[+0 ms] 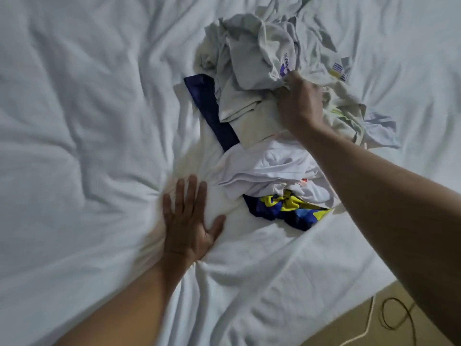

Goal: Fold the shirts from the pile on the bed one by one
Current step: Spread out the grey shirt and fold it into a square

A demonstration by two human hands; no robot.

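Note:
A pile of crumpled shirts (274,101) lies on the white bed sheet (74,121), right of centre. On top is a pale grey shirt with a purple logo (252,58). Below it lie a white shirt (269,168), a dark blue strip of cloth (212,108) and a blue and yellow patterned garment (289,208). My right hand (299,103) reaches into the pile and grips the pale grey shirt near its logo. My left hand (189,218) presses flat on the sheet, fingers spread, just left of the pile.
The sheet is wrinkled and bunches around my left hand. The bed's edge runs across the lower right corner, with a tan floor (361,328) beyond it. A thin white cable (366,325) and a dark looped cable (396,315) lie on that floor.

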